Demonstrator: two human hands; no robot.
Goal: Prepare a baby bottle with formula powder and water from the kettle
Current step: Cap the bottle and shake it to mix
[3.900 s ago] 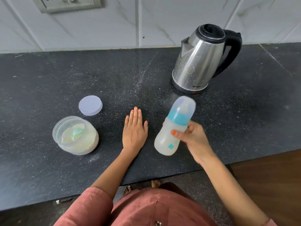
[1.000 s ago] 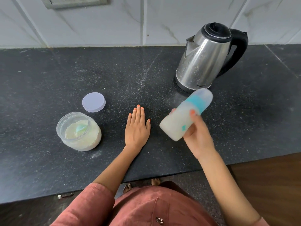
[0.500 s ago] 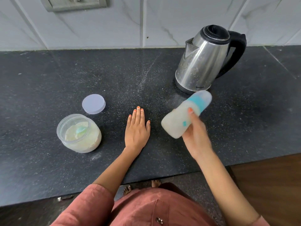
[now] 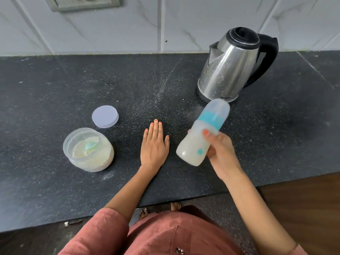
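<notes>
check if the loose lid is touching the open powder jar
Apart. In the head view a strip of dark counter shows plainly between the lid and the rim of the powder jar.

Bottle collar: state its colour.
Turquoise blue, on the baby bottle in the right hand; head view.

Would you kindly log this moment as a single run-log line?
right hand: holds capped baby bottle tilted, milky | left hand: flat on counter | formula jar: open | kettle: upright

Black counter [image 4: 55,80], kettle [image 4: 228,70], jar [image 4: 90,153], lid [image 4: 105,116], left hand [image 4: 154,146]
</notes>
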